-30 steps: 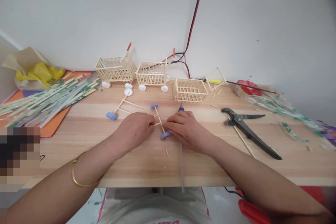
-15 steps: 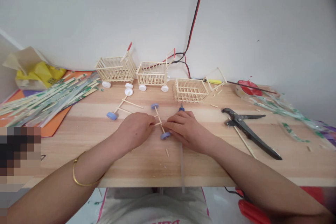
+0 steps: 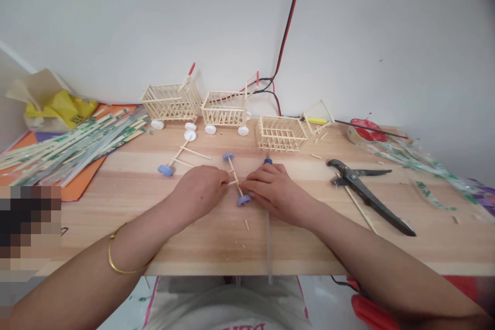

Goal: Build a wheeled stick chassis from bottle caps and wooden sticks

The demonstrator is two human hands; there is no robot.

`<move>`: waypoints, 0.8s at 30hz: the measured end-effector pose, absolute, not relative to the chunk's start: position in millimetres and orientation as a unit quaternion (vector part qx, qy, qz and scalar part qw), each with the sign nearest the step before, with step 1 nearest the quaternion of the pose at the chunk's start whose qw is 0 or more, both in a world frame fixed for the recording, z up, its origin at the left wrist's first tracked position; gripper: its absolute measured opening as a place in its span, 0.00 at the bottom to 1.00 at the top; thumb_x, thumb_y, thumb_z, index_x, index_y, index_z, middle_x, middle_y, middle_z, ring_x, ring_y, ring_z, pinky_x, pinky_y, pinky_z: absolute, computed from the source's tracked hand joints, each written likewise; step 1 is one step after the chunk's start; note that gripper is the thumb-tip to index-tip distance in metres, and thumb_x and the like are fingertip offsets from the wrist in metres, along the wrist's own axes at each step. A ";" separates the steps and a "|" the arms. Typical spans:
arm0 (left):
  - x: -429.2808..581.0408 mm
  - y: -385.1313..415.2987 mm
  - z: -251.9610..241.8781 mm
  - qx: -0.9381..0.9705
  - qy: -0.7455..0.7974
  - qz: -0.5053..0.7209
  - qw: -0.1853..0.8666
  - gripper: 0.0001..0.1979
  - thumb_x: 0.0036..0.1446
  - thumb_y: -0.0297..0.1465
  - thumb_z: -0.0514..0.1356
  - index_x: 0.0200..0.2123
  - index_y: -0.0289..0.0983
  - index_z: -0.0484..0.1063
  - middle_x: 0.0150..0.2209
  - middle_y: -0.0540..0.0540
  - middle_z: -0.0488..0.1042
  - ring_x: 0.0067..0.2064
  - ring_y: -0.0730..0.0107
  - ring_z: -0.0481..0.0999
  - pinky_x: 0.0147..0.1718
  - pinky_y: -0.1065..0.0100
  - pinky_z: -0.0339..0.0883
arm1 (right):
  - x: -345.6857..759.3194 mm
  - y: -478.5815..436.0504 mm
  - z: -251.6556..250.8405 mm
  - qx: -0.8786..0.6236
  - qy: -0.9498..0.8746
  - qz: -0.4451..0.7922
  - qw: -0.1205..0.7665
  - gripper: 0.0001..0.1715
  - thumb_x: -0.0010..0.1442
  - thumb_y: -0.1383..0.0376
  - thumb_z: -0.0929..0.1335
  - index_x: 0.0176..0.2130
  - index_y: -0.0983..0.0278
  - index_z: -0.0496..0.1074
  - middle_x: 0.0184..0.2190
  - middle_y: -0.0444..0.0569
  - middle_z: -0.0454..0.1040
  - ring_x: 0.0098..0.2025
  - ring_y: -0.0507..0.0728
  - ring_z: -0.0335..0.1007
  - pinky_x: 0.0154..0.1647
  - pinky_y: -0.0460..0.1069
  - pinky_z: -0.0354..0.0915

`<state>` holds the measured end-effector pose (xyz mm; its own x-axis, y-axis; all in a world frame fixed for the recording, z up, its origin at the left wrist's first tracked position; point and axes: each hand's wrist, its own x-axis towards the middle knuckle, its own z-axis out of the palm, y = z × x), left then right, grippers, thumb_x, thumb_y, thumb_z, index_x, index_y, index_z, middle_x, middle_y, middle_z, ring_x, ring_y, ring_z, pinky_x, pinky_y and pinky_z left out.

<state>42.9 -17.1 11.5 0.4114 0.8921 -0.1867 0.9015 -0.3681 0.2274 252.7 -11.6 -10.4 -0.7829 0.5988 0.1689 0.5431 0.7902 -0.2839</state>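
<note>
Between my hands lies a stick frame (image 3: 234, 170) with a blue wheel at each end of its axle. My left hand (image 3: 203, 191) has its fingers pinched on the short sticks at the frame's left side. My right hand (image 3: 276, 192) is closed at the axle's right side, beside the lower blue wheel (image 3: 243, 200); its fingertips are partly hidden. Under that hand lies a glue gun, its tip (image 3: 267, 159) and a clear glue stick (image 3: 269, 247) showing. Left of my hands rests another stick frame (image 3: 178, 153) with one blue and one white wheel.
Two wheeled stick carts (image 3: 170, 103) and a wheelless one (image 3: 282, 134) stand along the wall. Black pliers (image 3: 359, 185) lie right, over a thin stick. Wrapped sticks (image 3: 77, 139) cover the left side. A red-topped container (image 3: 367, 130) and plastic wrappers (image 3: 433, 165) are at the right.
</note>
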 end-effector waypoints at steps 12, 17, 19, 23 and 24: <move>38.3 -17.4 10.9 0.815 0.555 0.011 0.167 0.09 0.55 0.30 0.53 0.28 0.36 0.71 0.28 0.46 0.75 0.30 0.67 0.72 0.27 0.69 0.55 | 253.8 -12.1 -10.2 -0.306 -0.937 0.102 0.132 0.13 0.65 0.66 0.62 0.46 0.61 0.72 0.42 0.51 0.74 0.44 0.57 0.62 0.44 0.53 0.52; 36.2 -17.1 10.9 0.812 0.556 0.008 0.177 0.07 0.53 0.29 0.54 0.28 0.36 0.71 0.28 0.46 0.75 0.30 0.67 0.72 0.27 0.69 0.55 | 254.6 -11.2 -11.3 -0.307 -0.936 0.101 0.141 0.13 0.65 0.65 0.62 0.46 0.61 0.72 0.42 0.51 0.74 0.44 0.56 0.63 0.44 0.53 0.52; 34.8 -16.9 12.0 0.805 0.565 0.004 0.181 0.06 0.52 0.28 0.54 0.28 0.36 0.71 0.28 0.46 0.75 0.31 0.67 0.72 0.28 0.69 0.55 | 254.6 -11.1 -11.6 -0.309 -0.935 0.100 0.143 0.13 0.65 0.64 0.61 0.47 0.61 0.72 0.42 0.51 0.74 0.44 0.56 0.63 0.44 0.53 0.52; 31.2 -16.1 14.0 0.811 0.559 -0.003 0.172 0.07 0.52 0.27 0.53 0.26 0.37 0.70 0.28 0.46 0.75 0.30 0.67 0.71 0.28 0.68 0.55 | 254.7 -11.3 -11.9 -0.313 -0.933 0.100 0.145 0.15 0.66 0.63 0.60 0.47 0.62 0.72 0.41 0.52 0.74 0.43 0.57 0.63 0.44 0.53 0.52; 30.2 -15.8 14.3 0.815 0.555 -0.004 0.165 0.08 0.52 0.28 0.53 0.25 0.37 0.70 0.28 0.46 0.74 0.30 0.67 0.70 0.28 0.68 0.55 | 254.8 -11.4 -11.9 -0.314 -0.933 0.102 0.145 0.15 0.66 0.63 0.60 0.47 0.62 0.72 0.41 0.52 0.74 0.43 0.57 0.63 0.44 0.53 0.52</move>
